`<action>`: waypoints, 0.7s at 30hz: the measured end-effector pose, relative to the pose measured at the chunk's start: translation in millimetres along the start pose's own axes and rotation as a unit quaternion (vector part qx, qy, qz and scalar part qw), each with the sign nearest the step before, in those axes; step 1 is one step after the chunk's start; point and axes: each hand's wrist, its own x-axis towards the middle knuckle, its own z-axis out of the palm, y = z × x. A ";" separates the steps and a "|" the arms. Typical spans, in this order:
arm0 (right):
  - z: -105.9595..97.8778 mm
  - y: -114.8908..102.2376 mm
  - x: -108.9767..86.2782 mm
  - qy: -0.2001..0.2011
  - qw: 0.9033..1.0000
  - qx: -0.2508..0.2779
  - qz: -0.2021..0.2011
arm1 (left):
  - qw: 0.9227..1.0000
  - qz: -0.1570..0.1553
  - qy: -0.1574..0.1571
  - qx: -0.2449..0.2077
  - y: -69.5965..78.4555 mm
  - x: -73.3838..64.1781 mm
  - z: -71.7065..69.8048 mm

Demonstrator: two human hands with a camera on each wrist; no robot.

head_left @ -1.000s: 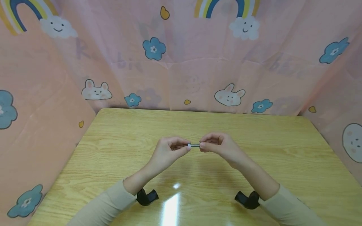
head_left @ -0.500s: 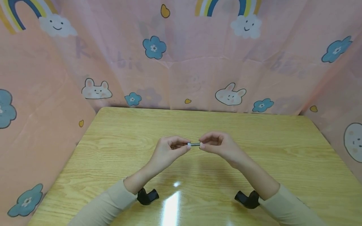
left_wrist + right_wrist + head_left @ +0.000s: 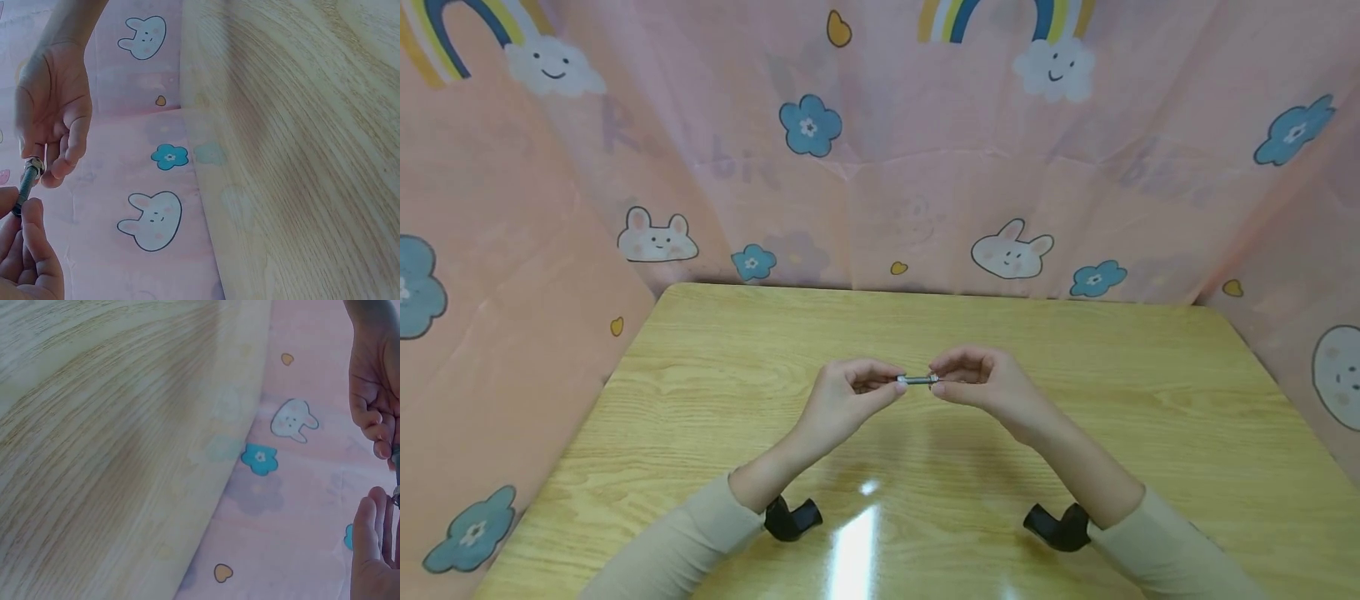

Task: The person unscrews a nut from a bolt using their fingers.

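A pink printed backdrop [image 3: 880,179] stands behind and on both sides of a wood-grain table [image 3: 700,358]. Over the table extend two pale sleeves, a left sleeve [image 3: 677,542] and a right sleeve [image 3: 1157,542]. The left hand [image 3: 842,398] and right hand [image 3: 992,385] face each other above the tabletop, near its middle. At the cuffs sit two black fittings, one on the left [image 3: 793,518] and one on the right [image 3: 1057,527]. Between the hands, clear of the surface, is a threaded metal bolt [image 3: 26,183]. Its long axis runs left to right, almost level in the head view and roughly parallel to the table's far edge; in the left wrist view it appears aslant. The left thumb and fingers pinch the left end in a narrow grip; the shape of that end is covered. At the right end, pointing toward the right palm, is a nut [image 3: 36,165]. The right thumb and fingertips pinch this nut, also narrowly, with the shank exposed between both grips.
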 end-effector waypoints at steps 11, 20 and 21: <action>-1.8 -2.3 -2.4 -0.004 1.000 -0.002 -0.010 | 1.000 0.023 -0.001 -0.011 -10.3 2.5 0.4; 0.9 -2.1 -0.8 0.001 1.000 -0.001 0.004 | 1.000 0.013 0.003 -0.005 -10.5 0.8 1.0; 1.1 -1.9 -1.0 0.001 1.000 0.001 0.006 | 1.000 0.013 0.002 -0.006 -10.9 1.0 1.3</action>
